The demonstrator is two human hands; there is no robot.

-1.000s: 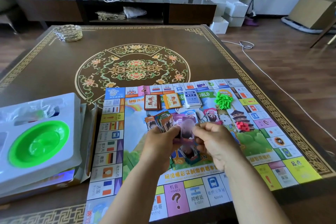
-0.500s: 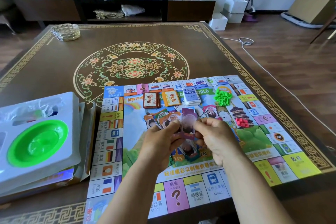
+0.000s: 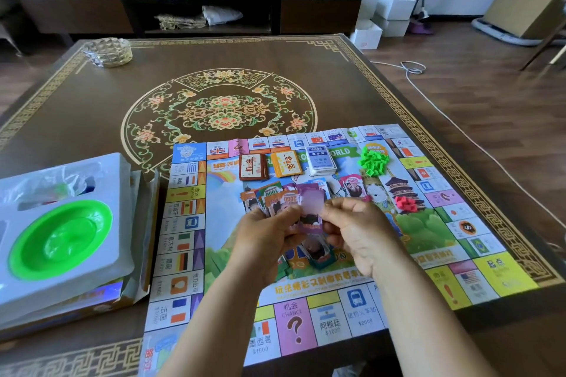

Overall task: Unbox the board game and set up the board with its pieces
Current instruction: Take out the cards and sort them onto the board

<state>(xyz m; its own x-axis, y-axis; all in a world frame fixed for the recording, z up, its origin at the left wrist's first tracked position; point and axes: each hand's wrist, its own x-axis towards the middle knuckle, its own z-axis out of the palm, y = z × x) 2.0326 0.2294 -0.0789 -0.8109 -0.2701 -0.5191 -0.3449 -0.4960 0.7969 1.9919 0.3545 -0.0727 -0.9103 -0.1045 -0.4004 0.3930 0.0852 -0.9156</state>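
Both hands (image 3: 269,232) pinch purple notes (image 3: 311,211) — card decks (image 3: 286,164), green houses (image 3: 373,159) beyond.

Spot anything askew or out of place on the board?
Mostly tidy. The paper money lies fanned and overlapping at the board's centre, not stacked like the three card decks above. The board's near edge overhangs the table. Both hands hold a purple bill.

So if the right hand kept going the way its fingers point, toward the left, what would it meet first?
The purple note that the right hand already pinches, then almost at once the left hand holding the same stack. Heights are hard to judge from this one view, but the two hands look level and nearly touching.
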